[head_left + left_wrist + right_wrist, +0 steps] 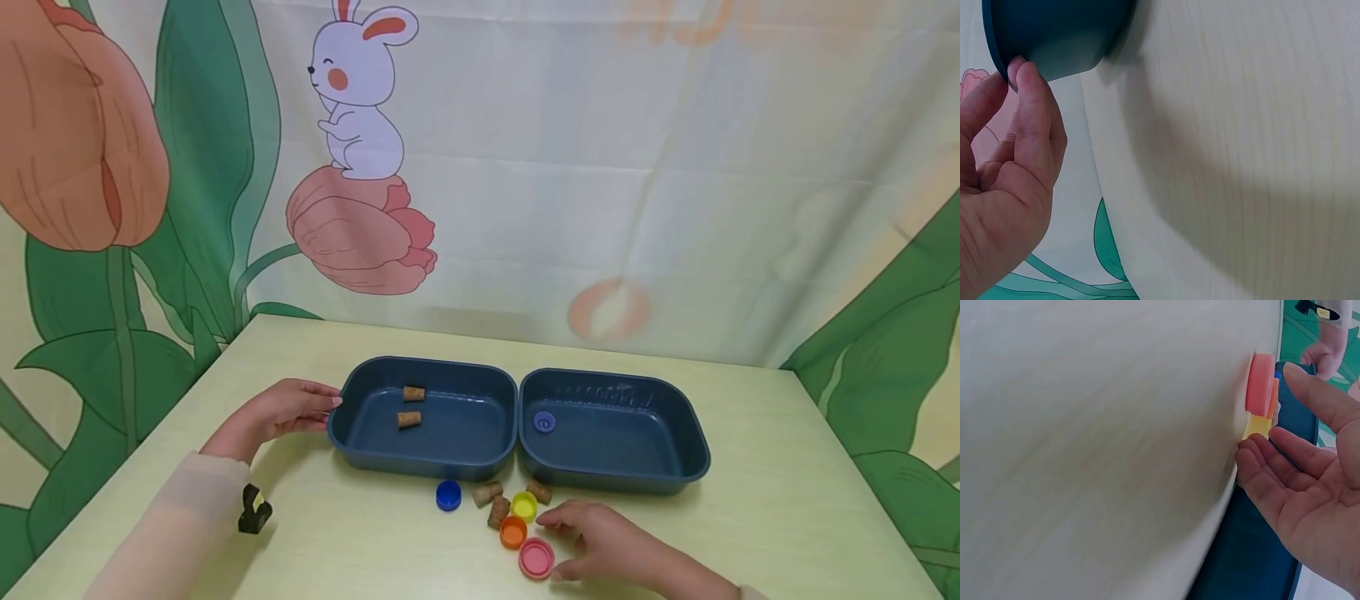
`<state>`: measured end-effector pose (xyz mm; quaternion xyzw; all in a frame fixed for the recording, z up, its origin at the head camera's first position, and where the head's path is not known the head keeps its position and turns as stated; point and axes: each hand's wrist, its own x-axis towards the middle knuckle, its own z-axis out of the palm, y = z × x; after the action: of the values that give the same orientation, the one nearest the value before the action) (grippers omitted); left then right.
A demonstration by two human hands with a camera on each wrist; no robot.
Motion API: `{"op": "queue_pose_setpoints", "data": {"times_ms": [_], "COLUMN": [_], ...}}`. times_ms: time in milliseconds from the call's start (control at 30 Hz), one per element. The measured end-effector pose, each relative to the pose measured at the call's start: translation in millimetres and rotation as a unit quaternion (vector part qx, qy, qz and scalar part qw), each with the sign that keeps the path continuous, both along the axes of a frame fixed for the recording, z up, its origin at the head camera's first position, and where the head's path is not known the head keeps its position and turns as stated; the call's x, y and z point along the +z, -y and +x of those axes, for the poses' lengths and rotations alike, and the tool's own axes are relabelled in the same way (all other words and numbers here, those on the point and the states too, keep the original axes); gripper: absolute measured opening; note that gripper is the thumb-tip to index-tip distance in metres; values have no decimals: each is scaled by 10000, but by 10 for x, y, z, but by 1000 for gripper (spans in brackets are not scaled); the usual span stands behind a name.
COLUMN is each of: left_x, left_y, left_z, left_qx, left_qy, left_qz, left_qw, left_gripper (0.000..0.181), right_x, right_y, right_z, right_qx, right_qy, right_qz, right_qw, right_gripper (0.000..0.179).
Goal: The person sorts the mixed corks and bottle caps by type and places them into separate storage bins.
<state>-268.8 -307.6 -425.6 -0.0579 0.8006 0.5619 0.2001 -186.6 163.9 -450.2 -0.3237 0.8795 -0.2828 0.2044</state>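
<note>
Left hand (pixel 291 407) pinches the outer rim of the left tray (pixel 459 423) between thumb and fingers. Right hand (pixel 606 540) holds nothing; thumb and fingers stand apart, thumb by the pink cap (pixel 536 558), fingertips by the yellow cap (pixel 524 507) (actual contact hard to tell). Both caps on the counter (pixel 795 475), before the trays. Orange cap (pixel 513 532) between them; three loose corks (pixel 498 512) near; blue cap (pixel 448 496) off to the left. Two corks (pixel 408 420) inside left tray; purple cap (pixel 544 422) inside right tray (pixel 622 442).
</note>
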Motion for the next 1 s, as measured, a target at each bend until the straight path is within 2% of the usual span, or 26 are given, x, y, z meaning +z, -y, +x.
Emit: {"op": "queue_pose_setpoints", "data": {"times_ms": [367,733,1000], "left_x": [-3,1,-2], "left_y": [-14,-17,-17], "left_z": [7,20,18], "left_qx": [18,38,15], "left_qy": [-45,-69,-51], "left_qz": [9,-32,-17], "left_qw": [10000,10000,10000], "left_gripper": [56,56,55], "right_x": [11,-9,-39], "right_y": [65,82,85], "right_z": [53,67,65], "right_qx": [-158,-7,16], "right_qy": [21,-268,-370], "right_qz": [461,310,310], "right_qw": [9988,9992,9988], "right_gripper": [51,36,34]}}
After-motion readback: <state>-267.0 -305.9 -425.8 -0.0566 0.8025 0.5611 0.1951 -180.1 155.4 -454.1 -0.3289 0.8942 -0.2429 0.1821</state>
